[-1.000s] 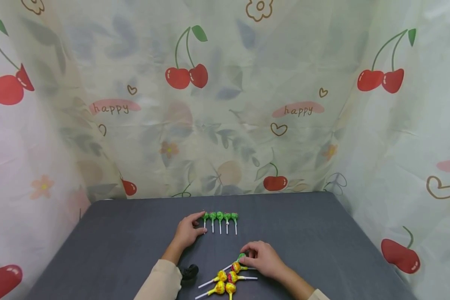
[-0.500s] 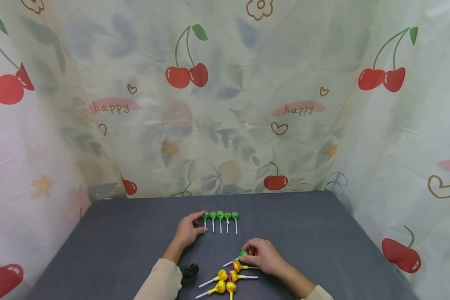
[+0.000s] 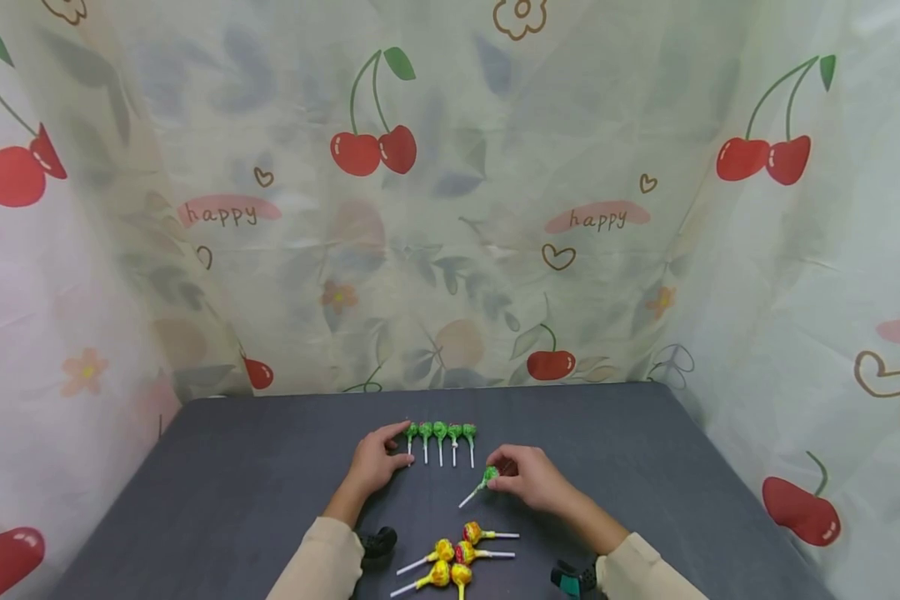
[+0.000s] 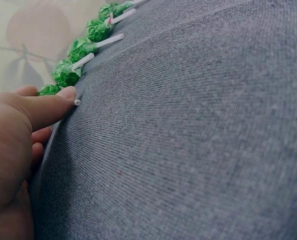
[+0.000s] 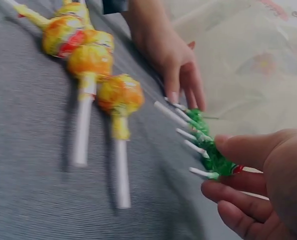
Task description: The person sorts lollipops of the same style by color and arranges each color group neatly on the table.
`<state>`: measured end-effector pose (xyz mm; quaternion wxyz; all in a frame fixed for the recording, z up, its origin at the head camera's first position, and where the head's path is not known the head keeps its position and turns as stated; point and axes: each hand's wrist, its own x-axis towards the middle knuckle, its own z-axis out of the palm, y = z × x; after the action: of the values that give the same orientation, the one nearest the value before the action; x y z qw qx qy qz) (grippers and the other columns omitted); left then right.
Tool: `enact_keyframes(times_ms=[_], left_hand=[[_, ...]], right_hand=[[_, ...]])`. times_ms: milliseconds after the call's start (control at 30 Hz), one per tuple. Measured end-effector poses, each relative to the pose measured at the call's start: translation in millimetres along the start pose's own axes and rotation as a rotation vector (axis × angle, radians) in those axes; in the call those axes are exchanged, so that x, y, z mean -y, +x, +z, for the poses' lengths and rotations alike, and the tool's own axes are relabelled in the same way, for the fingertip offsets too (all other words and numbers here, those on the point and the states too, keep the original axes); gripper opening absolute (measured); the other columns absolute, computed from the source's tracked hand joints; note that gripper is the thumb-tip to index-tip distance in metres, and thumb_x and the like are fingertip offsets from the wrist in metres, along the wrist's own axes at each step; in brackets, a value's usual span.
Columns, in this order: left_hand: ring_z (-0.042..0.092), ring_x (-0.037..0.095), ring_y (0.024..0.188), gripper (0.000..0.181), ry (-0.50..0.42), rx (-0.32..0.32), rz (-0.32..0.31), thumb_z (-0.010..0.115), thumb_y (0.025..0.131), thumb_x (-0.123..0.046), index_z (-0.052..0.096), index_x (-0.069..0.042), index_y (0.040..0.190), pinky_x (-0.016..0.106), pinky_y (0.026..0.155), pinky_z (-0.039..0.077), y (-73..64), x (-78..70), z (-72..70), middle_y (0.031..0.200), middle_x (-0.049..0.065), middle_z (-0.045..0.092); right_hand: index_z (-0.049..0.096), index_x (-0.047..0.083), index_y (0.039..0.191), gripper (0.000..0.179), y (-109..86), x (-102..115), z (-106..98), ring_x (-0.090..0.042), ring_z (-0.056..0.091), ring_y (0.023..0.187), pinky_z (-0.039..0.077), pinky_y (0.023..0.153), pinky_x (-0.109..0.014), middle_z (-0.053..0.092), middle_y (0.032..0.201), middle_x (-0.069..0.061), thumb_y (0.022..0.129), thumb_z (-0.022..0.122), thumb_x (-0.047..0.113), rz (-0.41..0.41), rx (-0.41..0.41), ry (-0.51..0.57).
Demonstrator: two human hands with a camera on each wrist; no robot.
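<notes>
Several green-wrapped lollipops [image 3: 440,431] lie in a row, sticks toward me, near the table's far side. My left hand [image 3: 375,461] holds the leftmost lollipop [image 4: 49,90] lengthwise, index finger at its candy head and thumb at the stick end. To the right and nearer, my right hand [image 3: 531,477] pinches another green lollipop [image 3: 489,476] by its head, with the stick pointing down-left. In the right wrist view its wrapper overlaps the row behind. Below both hands lie several yellow lollipops [image 3: 440,573], their sticks pointing different ways.
A dark grey cloth covers the table [image 3: 255,492]. Patterned curtains [image 3: 450,250] hang behind it and at both sides. Black wrist devices [image 3: 378,543] sit at both cuffs.
My right hand has lifted the green lollipop away from the yellow ones and moved it forward, toward the row. The left hand has stayed at the row's left end.
</notes>
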<state>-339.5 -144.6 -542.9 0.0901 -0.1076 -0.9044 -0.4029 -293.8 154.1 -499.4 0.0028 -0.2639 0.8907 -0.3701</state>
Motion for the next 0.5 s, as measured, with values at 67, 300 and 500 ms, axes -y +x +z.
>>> enact_keyframes(times_ms=[67, 300, 500], left_hand=[[0.059, 0.023, 0.094, 0.057, -0.002, 0.0, 0.004, 0.081, 0.079, -0.011, 0.063, -0.013, 0.132, 0.045, 0.083, 0.047, -0.6, 0.0, -0.2, 0.127, 0.009, 0.061], [0.059, 0.022, 0.094, 0.057, -0.005, -0.004, -0.001, 0.081, 0.078, -0.011, 0.063, -0.013, 0.132, 0.044, 0.083, 0.046, -1.9, -1.1, -0.3, 0.127, 0.009, 0.061], [0.059, 0.022, 0.093, 0.057, -0.004, -0.009, -0.002, 0.082, 0.078, -0.011, 0.063, -0.013, 0.131, 0.045, 0.082, 0.046, -0.8, -1.3, -0.6, 0.125, 0.008, 0.062]], right_hand=[[0.069, 0.006, 0.103, 0.022, 3.9, 0, -3, -0.012, 0.06, 0.076, 0.05, 0.064, -0.027, 0.064, 0.089, 0.004, 0.084, 0.077, 0.013, -0.006, -0.014, 0.01], [0.069, 0.001, 0.107, 0.026, 19.1, -4, -10, -0.019, 0.062, 0.081, 0.05, 0.067, -0.029, 0.066, 0.096, -0.003, 0.083, 0.076, 0.005, 0.006, -0.079, 0.03], [0.069, 0.002, 0.108, 0.025, 32.8, -12, -11, -0.022, 0.064, 0.085, 0.052, 0.069, -0.033, 0.068, 0.101, -0.006, 0.083, 0.074, 0.001, 0.066, -0.115, 0.097]])
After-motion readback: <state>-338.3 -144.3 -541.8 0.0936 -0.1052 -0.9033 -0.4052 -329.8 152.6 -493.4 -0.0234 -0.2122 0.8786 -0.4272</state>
